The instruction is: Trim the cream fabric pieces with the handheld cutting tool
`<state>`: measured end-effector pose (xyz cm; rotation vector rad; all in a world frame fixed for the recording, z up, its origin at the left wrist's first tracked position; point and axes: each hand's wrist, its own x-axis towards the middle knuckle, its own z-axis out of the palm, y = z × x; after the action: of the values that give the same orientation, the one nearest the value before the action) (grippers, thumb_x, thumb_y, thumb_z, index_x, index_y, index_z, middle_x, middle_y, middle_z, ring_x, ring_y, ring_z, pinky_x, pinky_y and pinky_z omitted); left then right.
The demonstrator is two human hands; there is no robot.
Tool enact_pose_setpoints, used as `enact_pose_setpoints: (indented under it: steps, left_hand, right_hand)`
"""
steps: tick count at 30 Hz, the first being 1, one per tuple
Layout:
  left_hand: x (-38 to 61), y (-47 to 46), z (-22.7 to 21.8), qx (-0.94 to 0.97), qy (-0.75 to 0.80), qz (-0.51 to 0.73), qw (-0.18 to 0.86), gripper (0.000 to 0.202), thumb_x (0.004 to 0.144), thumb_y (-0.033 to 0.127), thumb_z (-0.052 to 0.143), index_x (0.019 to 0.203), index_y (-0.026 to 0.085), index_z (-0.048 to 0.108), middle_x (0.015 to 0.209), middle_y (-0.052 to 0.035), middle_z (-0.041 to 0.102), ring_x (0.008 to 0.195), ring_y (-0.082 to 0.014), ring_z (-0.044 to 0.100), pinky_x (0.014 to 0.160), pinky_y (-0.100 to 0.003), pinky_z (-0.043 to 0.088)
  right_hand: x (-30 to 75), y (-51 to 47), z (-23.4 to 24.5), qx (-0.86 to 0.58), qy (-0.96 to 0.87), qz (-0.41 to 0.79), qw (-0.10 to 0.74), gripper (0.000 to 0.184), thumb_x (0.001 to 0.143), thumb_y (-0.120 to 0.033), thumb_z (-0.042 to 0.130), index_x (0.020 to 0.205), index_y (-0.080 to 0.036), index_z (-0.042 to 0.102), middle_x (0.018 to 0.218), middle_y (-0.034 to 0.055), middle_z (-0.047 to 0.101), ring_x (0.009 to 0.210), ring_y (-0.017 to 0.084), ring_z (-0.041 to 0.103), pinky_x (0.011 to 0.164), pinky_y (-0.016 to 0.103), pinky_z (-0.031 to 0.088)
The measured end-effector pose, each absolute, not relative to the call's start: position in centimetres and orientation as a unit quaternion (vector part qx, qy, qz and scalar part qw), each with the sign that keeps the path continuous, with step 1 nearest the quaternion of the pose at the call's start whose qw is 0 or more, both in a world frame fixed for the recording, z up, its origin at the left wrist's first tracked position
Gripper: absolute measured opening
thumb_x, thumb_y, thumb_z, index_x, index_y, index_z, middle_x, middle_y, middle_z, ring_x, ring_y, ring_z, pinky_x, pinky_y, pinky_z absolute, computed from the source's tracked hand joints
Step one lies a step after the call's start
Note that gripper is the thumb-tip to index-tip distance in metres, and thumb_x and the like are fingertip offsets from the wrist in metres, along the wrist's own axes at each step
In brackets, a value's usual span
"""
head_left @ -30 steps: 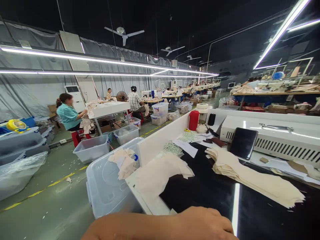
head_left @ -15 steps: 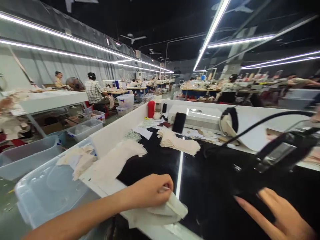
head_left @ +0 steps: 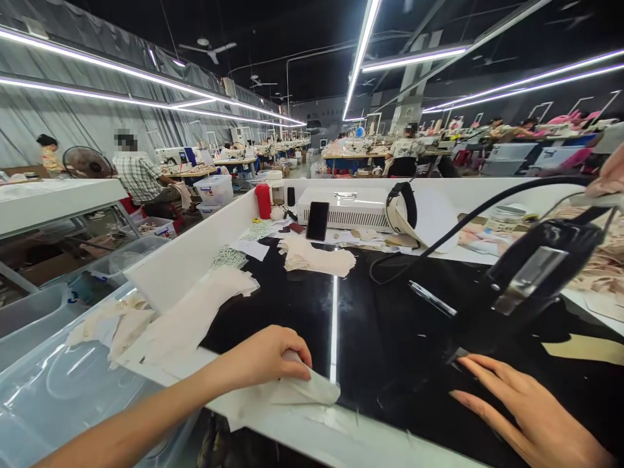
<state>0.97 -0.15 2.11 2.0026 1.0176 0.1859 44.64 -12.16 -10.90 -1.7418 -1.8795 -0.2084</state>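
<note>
My left hand [head_left: 275, 357] is closed on a cream fabric piece [head_left: 305, 390] at the front edge of the black tabletop [head_left: 380, 344]. The fabric is folded over, and part of it hangs past the edge. My right hand [head_left: 526, 403] is open over the black surface, thumb apart and fingers stretched. Its fingertips reach the lower end of a black device with a metal plate [head_left: 529, 279]; whether they press on it I cannot tell. A silver pen [head_left: 432, 299] lies just behind that device.
A stack of cream fabric pieces [head_left: 316, 255] lies farther back, and more cloth [head_left: 199, 315] is at the left. A phone [head_left: 318, 221] leans against a white vented box [head_left: 351, 207]. A black cable [head_left: 468, 224] arches at right. A clear plastic bin [head_left: 73, 403] stands lower left.
The view has turned right, so the surroundings shift left. My left hand still grips the fabric, now lower against the table edge. My right hand's fingers have come to the black device's lower end.
</note>
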Motion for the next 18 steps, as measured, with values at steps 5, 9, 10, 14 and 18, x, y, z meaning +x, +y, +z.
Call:
enact_pose_setpoints:
  steps: [5,9,10,14,18]
  left_hand:
    - [0.7,-0.4,2.9,0.815,0.390,0.075,0.423,0.009,0.087,0.026,0.067,0.084,0.021,0.073,0.093,0.0015,0.067,0.083,-0.0158,0.058,0.072,-0.025,0.039]
    - [0.9,-0.5,3.0,0.763,0.397,0.096,0.500,0.013,0.091,0.032,0.060,0.086,0.020,0.060,0.080,0.0045,0.055,0.068,-0.0123,0.042,0.060,-0.024,0.031]
    - [1.0,-0.7,2.9,0.744,0.400,0.104,0.525,0.015,0.090,0.034,0.060,0.086,0.020,0.057,0.076,0.0057,0.050,0.065,-0.0115,0.038,0.057,-0.024,0.029]
    - [1.8,-1.1,2.3,0.653,0.417,0.124,0.619,0.022,0.085,0.040,0.064,0.093,0.021,0.055,0.066,0.0093,0.038,0.057,-0.0101,0.028,0.050,-0.024,0.020]
    - [2.1,-1.5,1.5,0.586,0.433,0.130,0.672,0.042,0.082,0.047,0.071,0.112,0.019,0.062,0.072,0.0063,0.052,0.056,-0.0092,0.036,0.050,-0.023,0.022]
  right_hand:
    - [43.5,-12.6,-8.6,-0.669,-0.695,-0.102,0.242,0.074,0.100,-0.077,0.041,0.129,-0.018,0.074,0.116,0.0163,0.077,0.096,0.031,0.078,0.086,0.046,0.065]
    - [43.0,-13.2,-7.8,-0.685,-0.680,-0.111,0.235,0.075,0.106,-0.071,0.026,0.111,-0.017,0.079,0.100,0.0152,0.077,0.078,0.027,0.076,0.072,0.041,0.063]
    - [43.0,-13.4,-7.9,-0.684,-0.682,-0.112,0.234,0.072,0.106,-0.069,0.028,0.109,-0.018,0.079,0.099,0.0150,0.077,0.078,0.027,0.076,0.073,0.042,0.063]
    - [43.6,-13.7,-9.0,-0.682,-0.670,-0.104,0.273,0.062,0.102,-0.072,0.039,0.104,-0.021,0.073,0.097,0.0156,0.077,0.081,0.032,0.077,0.078,0.046,0.061]
    - [43.1,-14.3,-9.1,-0.701,-0.643,-0.035,0.308,0.027,0.100,-0.055,0.052,0.097,-0.030,0.061,0.091,0.0145,0.074,0.079,0.033,0.077,0.070,0.046,0.058]
